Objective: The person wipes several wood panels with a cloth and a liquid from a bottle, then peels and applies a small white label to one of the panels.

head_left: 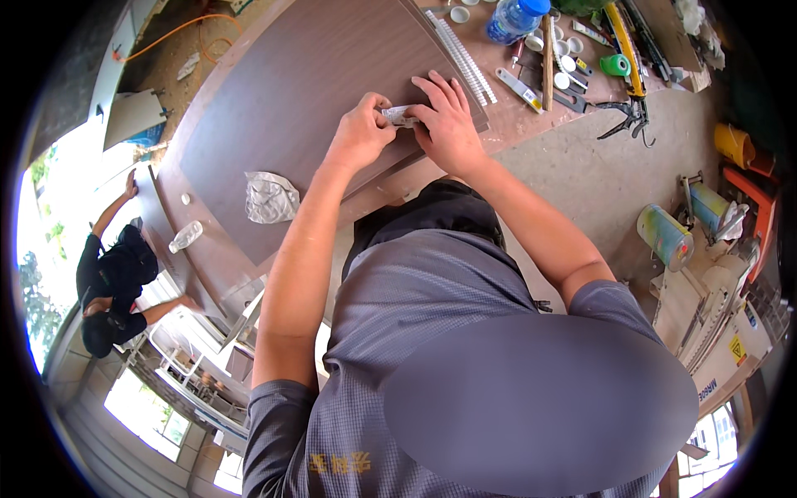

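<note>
On the brown wood-grain panel, my left hand pinches one end of a small crumpled whitish piece with printing on it, perhaps paper or film. At its other end is my right hand, thumb and bent finger gripping it while the other fingers stretch out over the panel. Its exact kind is partly hidden by my fingers. Left of my left forearm, a crumpled white sheet or bag lies on the panel. White ridged strips run along the panel's right edge.
At the right stand a blue-capped bottle, a utility knife, a green tape roll and a yellow caulking gun. A clear bottle lies at the left, near another person touching a panel. Metal cans sit on the floor.
</note>
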